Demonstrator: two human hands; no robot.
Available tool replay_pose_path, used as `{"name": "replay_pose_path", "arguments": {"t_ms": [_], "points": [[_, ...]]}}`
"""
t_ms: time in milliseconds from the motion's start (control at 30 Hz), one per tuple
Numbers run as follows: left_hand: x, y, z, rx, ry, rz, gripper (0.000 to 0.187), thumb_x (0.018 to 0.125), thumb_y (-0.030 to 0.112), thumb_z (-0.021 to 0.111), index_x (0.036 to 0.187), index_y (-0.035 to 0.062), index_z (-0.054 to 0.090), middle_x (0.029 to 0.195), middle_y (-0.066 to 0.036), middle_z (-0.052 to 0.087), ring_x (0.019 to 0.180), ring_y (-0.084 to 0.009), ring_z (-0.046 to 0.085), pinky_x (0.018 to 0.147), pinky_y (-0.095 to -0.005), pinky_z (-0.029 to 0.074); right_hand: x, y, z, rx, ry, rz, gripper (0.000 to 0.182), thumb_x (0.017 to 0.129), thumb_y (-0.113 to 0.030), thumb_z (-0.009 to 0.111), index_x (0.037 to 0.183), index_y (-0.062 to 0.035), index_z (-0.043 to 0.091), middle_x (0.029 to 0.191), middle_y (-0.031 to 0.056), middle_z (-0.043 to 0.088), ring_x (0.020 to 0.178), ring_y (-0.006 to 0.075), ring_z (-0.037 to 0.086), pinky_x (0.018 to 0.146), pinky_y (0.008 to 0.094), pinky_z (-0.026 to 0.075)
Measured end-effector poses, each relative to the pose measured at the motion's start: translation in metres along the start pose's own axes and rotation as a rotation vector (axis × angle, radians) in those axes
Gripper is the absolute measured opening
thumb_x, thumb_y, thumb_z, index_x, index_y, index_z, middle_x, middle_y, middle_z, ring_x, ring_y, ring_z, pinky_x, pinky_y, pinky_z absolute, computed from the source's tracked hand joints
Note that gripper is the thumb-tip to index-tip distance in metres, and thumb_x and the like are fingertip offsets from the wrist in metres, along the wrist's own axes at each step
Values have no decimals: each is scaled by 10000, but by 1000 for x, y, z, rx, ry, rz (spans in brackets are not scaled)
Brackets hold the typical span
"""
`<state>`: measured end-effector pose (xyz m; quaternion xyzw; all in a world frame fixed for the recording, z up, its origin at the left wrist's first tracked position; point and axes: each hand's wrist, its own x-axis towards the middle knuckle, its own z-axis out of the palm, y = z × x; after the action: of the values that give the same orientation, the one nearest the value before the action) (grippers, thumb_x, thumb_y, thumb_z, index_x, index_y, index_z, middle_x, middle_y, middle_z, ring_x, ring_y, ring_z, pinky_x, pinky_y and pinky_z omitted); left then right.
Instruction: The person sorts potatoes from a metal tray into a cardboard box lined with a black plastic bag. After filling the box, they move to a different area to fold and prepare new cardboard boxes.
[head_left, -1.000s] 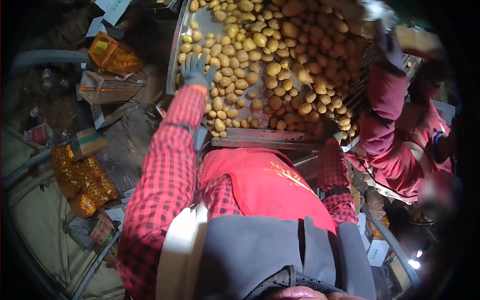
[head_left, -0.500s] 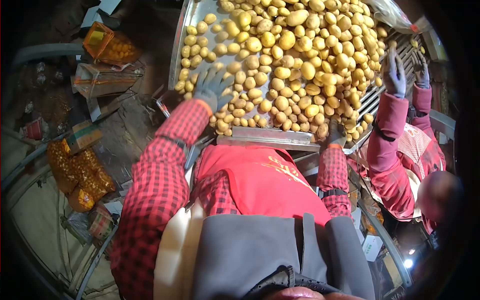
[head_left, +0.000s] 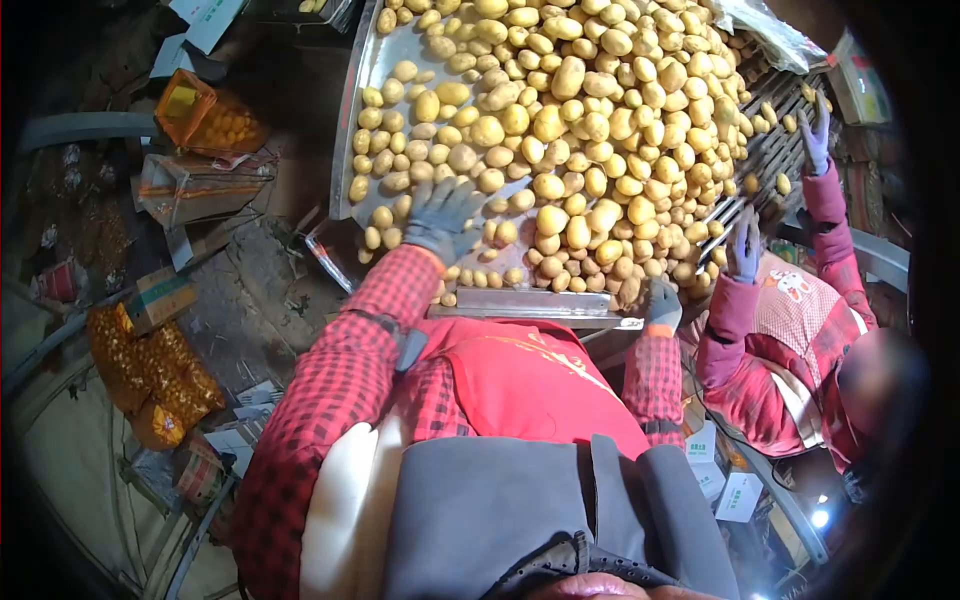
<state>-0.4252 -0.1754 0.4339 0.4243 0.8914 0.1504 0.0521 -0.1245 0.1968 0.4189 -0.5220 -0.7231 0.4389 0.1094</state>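
A wide heap of yellow potatoes [head_left: 600,130] covers most of the metal tray [head_left: 345,150] in front of me. My left hand [head_left: 443,218], in a grey glove, lies palm down on the tray's near left part, fingers spread and touching small potatoes. Loose potatoes [head_left: 382,217] sit just left of it. At the near right corner is my right hand [head_left: 662,303], also gloved, its partly visible fingers stretched against the edge of the heap. A brownish potato [head_left: 628,291] rests close beside it. I see nothing gripped in either hand.
A co-worker [head_left: 780,340] stands at right, with gloved hands over a slatted rack [head_left: 775,150] holding several potatoes. A raised metal lip [head_left: 530,302] edges the tray before me. Filled orange net bags [head_left: 160,370] and cardboard boxes [head_left: 165,295] lie at left.
My left hand has slid right and slightly nearer, among shifted small potatoes. My right hand stays by the tray corner. One co-worker hand has come down toward the near side; the view has shifted slightly.
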Motion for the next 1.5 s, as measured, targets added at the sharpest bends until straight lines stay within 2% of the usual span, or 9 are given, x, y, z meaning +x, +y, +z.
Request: {"name": "replay_pose_path", "arguments": {"t_ms": [67,233,333,500,800,1100,1267,1333,1500], "points": [[-15,-26,-15,-25,-9,-44,467,785,406,664,1196,186,649,1346,-99,543,1282,-295,463,1109,-556,252,-32,-53,0,243,-31,309,243,914,-241,646,962,-19,732,683,32,613,589,123,587,522,274,478],[38,-65,-56,109,-435,-429,409,810,402,628,1099,120,694,1273,-127,580,1220,-319,510,1057,-483,340,-65,-121,25,285,-50,193,215,925,-200,632,958,-7,722,625,8,559,518,94,531,453,250,433],[72,-131,-12,276,309,-192,508,875,460,557,1209,87,645,1361,-152,531,1274,-334,473,1119,-499,287,-67,-143,36,299,-198,178,220,948,-192,625,993,4,716,652,27,606,531,95,550,485,237,437],[115,-156,-9,452,200,-410,670,893,508,516,1435,120,447,1476,-125,408,1380,-337,322,1173,-535,162,-68,-141,49,315,-358,129,204,954,-183,639,1043,-12,707,710,35,645,563,99,576,505,240,446],[-5,-55,-17,305,127,-236,545,868,421,604,1326,128,569,1372,-150,462,1301,-379,400,1134,-553,244,-78,-135,91,369,-462,242,226,946,-186,654,1098,-27,707,812,5,656,628,69,566,533,229,458],[115,-10,21,-173,283,-22,469,833,286,691,1227,51,591,1198,-165,619,1119,-355,573,960,-462,462,-68,-153,100,266,-654,132,314,928,-215,677,1176,-23,674,1003,27,678,802,77,601,676,234,499],[111,8,13,-366,-263,-360,679,798,429,704,1351,79,521,1311,-230,571,1180,-378,568,988,-440,464,-69,-176,113,408,-795,247,558,938,-278,669,1397,-16,491,1236,108,617,1043,162,625,835,268,530],[110,44,-14,-837,-214,-392,456,732,353,762,1056,45,669,1081,-196,666,978,-363,633,874,-443,501,-71,-158,124,584,-801,306,568,954,-277,634,1427,-29,443,1281,107,595,1047,184,635,840,293,541],[102,110,-67,-716,-158,256,505,713,334,755,1096,27,638,1101,-191,644,1014,-372,618,886,-454,492,-89,-187,117,1193,-850,392,565,951,-359,591,1396,-38,454,1265,128,599,996,235,667,821,344,571]]}}
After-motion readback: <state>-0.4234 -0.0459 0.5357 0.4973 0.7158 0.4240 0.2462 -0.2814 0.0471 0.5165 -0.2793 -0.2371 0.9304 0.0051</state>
